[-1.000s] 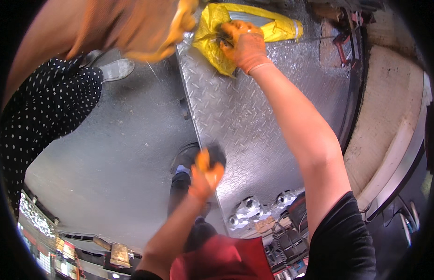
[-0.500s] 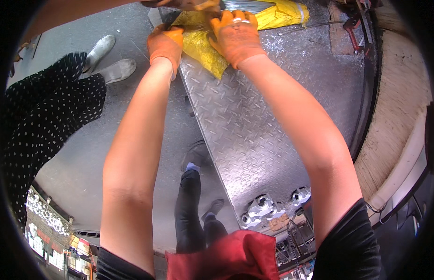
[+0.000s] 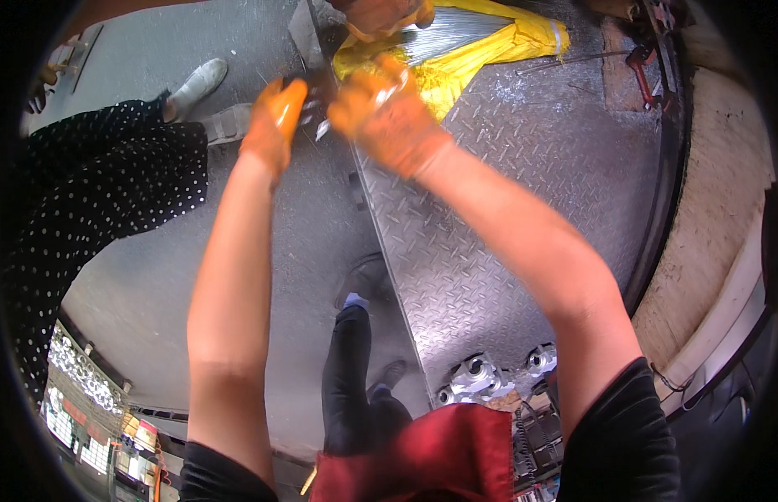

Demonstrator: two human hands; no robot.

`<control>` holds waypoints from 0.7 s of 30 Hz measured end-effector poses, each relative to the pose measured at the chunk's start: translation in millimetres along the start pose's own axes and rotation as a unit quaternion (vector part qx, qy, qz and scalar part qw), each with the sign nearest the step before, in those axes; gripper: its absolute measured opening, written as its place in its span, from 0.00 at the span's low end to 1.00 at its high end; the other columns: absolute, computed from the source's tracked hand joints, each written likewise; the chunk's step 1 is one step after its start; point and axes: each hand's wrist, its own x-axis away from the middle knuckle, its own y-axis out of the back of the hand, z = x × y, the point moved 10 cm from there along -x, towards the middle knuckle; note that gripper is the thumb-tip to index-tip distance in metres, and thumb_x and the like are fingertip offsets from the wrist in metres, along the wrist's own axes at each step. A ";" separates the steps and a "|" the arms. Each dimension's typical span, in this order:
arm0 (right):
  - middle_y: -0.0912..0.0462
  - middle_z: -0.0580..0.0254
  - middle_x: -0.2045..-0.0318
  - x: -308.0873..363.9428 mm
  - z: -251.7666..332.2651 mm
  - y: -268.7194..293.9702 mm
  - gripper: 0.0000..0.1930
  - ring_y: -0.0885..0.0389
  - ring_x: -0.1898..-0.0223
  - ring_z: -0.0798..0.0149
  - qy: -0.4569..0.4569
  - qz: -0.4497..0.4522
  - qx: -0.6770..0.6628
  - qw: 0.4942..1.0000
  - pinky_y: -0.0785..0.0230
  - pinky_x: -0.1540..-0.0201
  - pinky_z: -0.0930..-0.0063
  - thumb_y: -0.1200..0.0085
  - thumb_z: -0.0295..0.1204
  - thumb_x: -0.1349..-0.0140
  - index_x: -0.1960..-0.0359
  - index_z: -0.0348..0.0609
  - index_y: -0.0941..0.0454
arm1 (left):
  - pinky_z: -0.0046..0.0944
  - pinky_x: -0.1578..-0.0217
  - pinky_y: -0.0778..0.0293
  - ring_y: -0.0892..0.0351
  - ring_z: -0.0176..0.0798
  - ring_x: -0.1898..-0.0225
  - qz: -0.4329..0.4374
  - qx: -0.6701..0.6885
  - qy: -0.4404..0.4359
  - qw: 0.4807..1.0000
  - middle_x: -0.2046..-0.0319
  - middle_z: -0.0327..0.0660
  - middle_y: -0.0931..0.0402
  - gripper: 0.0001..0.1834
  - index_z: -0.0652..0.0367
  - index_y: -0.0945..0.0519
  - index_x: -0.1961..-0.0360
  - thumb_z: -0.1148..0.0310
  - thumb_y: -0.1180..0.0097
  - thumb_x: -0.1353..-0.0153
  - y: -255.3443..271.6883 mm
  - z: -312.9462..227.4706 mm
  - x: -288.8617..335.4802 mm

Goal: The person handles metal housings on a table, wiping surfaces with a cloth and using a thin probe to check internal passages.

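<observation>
My left hand [image 3: 274,121], in an orange glove, is closed beside the edge of the metal plate, by a dark, blurred thing [image 3: 318,99] between my hands that I cannot make out. Over that edge, my right hand [image 3: 389,117], also gloved in orange, is smeared by motion; whether it grips anything does not show. A bundle of thin metal wires or rods [image 3: 456,35] lies just beyond it, partly uncovered in a yellow wrapping [image 3: 498,54]. Another person's gloved hand [image 3: 381,17] reaches over the near-left end of the bundle.
The diamond-patterned plate [image 3: 464,217] bears metal castings [image 3: 477,376] near me. A red clamp-like tool [image 3: 644,75] is at the far right. To the left stands a person in dotted dark trousers [image 3: 138,167]. My legs [image 3: 347,360] are beside the plate.
Both hands have come away from the yellow wrapping and nearer to me, the right one also leftward. The yellow flap that hung toward me no longer shows there. More of the bundle shows.
</observation>
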 end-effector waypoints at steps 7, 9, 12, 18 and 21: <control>0.16 0.63 0.67 34.3 111.1 35.5 0.09 0.18 0.57 0.60 0.090 0.006 -0.181 0.979 0.26 0.49 0.64 0.40 0.33 0.49 0.65 0.49 0.16 | 0.37 0.49 0.23 0.21 0.35 0.51 0.360 -0.149 0.142 0.910 0.49 0.43 0.20 0.23 0.65 0.23 0.42 0.56 0.51 0.27 -37.1 17.8 102.0; 0.16 0.63 0.66 48.5 136.6 42.6 0.10 0.18 0.57 0.60 0.092 0.024 -0.204 0.974 0.27 0.48 0.63 0.41 0.33 0.49 0.64 0.49 0.16 | 0.34 0.52 0.22 0.21 0.31 0.54 0.405 -0.267 0.032 0.874 0.54 0.42 0.18 0.21 0.66 0.22 0.45 0.60 0.46 0.30 -59.2 2.9 117.8; 0.16 0.63 0.65 66.7 172.5 54.7 0.10 0.18 0.57 0.60 0.084 0.035 -0.228 0.969 0.27 0.47 0.63 0.42 0.32 0.48 0.64 0.49 0.15 | 0.31 0.59 0.21 0.19 0.29 0.61 0.383 -0.083 0.261 0.882 0.61 0.38 0.16 0.15 0.65 0.17 0.52 0.66 0.42 0.35 -43.1 65.7 151.2; 0.20 0.71 0.66 139.4 200.0 147.2 0.08 0.20 0.58 0.64 -0.155 -0.049 -0.213 0.963 0.31 0.45 0.65 0.43 0.34 0.47 0.65 0.54 0.19 | 0.34 0.55 0.21 0.18 0.31 0.59 0.396 -0.065 0.242 0.883 0.60 0.41 0.15 0.15 0.69 0.20 0.49 0.71 0.48 0.32 -61.1 70.0 244.7; 0.17 0.56 0.53 254.4 186.3 180.5 0.16 0.19 0.49 0.55 -0.490 0.071 -0.352 0.794 0.31 0.39 0.59 0.42 0.32 0.41 0.51 0.44 0.20 | 0.32 0.53 0.23 0.18 0.30 0.57 0.464 -0.218 0.112 0.851 0.60 0.38 0.15 0.14 0.67 0.18 0.51 0.75 0.48 0.34 -121.2 51.4 321.2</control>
